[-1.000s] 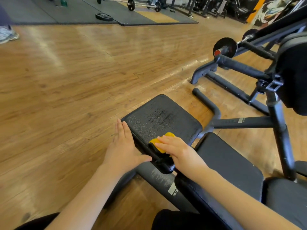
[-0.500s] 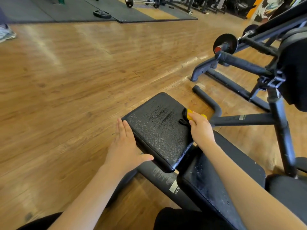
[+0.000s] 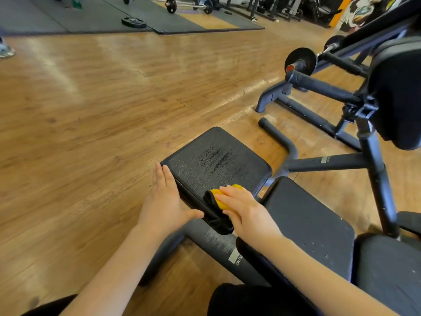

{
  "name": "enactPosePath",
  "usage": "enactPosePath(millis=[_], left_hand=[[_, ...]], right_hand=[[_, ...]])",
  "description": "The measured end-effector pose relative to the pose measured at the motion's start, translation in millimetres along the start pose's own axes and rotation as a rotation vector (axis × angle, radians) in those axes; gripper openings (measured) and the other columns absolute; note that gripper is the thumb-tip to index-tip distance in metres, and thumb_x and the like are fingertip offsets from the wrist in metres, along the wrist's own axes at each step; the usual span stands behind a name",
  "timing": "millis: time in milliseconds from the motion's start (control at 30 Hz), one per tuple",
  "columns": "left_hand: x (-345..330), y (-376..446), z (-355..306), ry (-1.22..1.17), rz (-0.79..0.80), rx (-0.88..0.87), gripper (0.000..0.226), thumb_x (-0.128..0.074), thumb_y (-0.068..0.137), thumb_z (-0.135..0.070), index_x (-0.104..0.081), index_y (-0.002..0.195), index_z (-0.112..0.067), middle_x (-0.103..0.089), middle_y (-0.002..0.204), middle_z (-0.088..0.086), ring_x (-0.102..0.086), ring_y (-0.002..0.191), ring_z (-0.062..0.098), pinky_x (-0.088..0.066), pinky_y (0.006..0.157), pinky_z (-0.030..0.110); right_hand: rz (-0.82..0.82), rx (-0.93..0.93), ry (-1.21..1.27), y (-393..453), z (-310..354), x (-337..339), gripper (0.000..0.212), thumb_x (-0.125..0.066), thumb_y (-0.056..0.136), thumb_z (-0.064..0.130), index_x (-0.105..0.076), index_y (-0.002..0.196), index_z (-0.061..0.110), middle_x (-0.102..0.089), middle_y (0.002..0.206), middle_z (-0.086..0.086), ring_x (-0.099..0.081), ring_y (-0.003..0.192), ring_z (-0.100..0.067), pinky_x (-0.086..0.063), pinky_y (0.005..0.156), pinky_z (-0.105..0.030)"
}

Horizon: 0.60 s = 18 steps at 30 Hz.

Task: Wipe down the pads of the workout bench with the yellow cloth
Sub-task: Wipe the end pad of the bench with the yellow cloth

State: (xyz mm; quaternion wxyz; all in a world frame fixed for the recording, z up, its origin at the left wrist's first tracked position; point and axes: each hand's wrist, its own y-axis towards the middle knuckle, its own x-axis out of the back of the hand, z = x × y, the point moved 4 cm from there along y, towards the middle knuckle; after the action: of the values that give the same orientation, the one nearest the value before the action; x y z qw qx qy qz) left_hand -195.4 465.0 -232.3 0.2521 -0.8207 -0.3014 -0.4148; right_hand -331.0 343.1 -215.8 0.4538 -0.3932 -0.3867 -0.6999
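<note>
— Since half a second ago the right hand [image 3: 247, 210] has come back from the far right edge of the seat pad [image 3: 216, 160] to its near corner, bringing the cloth [image 3: 222, 198] with it.

— How is the cloth held?

— Flat fingers press the yellow cloth down onto the pad's near corner; a dark fold of it hangs over the pad's near edge. No pinch shows, just straight fingers on top.

— And the left hand [image 3: 167, 199]?

— It stays on the pad's left side, fingers straight along the edge, thumb spread toward the near edge, holding nothing.

— What else is around the pad?

— Just right of it lies the bench's second pad [image 3: 305, 222], speckled with droplets. Beyond the pad, to the right, stands a black frame [image 3: 319, 86] with a weight plate [image 3: 300, 61]. Wooden floor [image 3: 91, 110] spreads to the pad's left.
</note>
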Motion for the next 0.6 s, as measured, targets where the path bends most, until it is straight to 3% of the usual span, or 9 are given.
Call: enactPosePath(millis=[133, 233, 400, 600], left_hand=[[0, 1, -2, 0.013, 0.001, -0.006, 0.137, -0.073, 0.064, -0.06, 0.024, 0.141, -0.001, 0.033, 0.149, 0.016, 0.021, 0.142, 0.025, -0.006, 0.118, 0.037], [-1, 1, -2, 0.021, 0.001, -0.001, 0.137, -0.073, 0.064, -0.06, 0.024, 0.141, 0.0, 0.033, 0.149, 0.015, 0.019, 0.142, 0.026, -0.008, 0.117, 0.037], [-2, 1, -1, 0.022, 0.011, 0.003, 0.139, -0.073, 0.063, -0.062, 0.025, 0.141, -0.002, 0.035, 0.148, 0.013, 0.019, 0.142, 0.025, -0.01, 0.118, 0.039], [-1, 1, 2, 0.015, -0.002, 0.0, 0.137, -0.071, 0.063, -0.064, 0.024, 0.142, -0.004, 0.034, 0.149, 0.012, 0.02, 0.142, 0.024, -0.006, 0.118, 0.037]], right_hand=[[-0.044, -0.033, -0.01, 34, -13, -5, 0.033, -0.049, 0.089, 0.016, -0.062, 0.119, 0.012, -0.058, 0.129, -0.008, -0.049, 0.125, -0.027, -0.028, 0.108, -0.028], [-0.044, -0.117, -0.002, 75, -14, -12, 0.035, -0.049, 0.093, 0.012, -0.055, 0.128, 0.017, -0.048, 0.14, -0.002, -0.035, 0.135, -0.023, -0.028, 0.109, -0.032], [-0.037, -0.183, 0.05, 111, 0, -19, 0.037, -0.047, 0.094, 0.011, -0.051, 0.131, 0.015, -0.044, 0.143, 0.0, -0.03, 0.138, -0.018, -0.025, 0.11, -0.032], [0.015, -0.001, 0.079, 45, 11, -16, 0.036, -0.05, 0.091, 0.011, -0.056, 0.127, 0.017, -0.048, 0.14, 0.002, -0.032, 0.134, -0.008, -0.013, 0.108, -0.014]])
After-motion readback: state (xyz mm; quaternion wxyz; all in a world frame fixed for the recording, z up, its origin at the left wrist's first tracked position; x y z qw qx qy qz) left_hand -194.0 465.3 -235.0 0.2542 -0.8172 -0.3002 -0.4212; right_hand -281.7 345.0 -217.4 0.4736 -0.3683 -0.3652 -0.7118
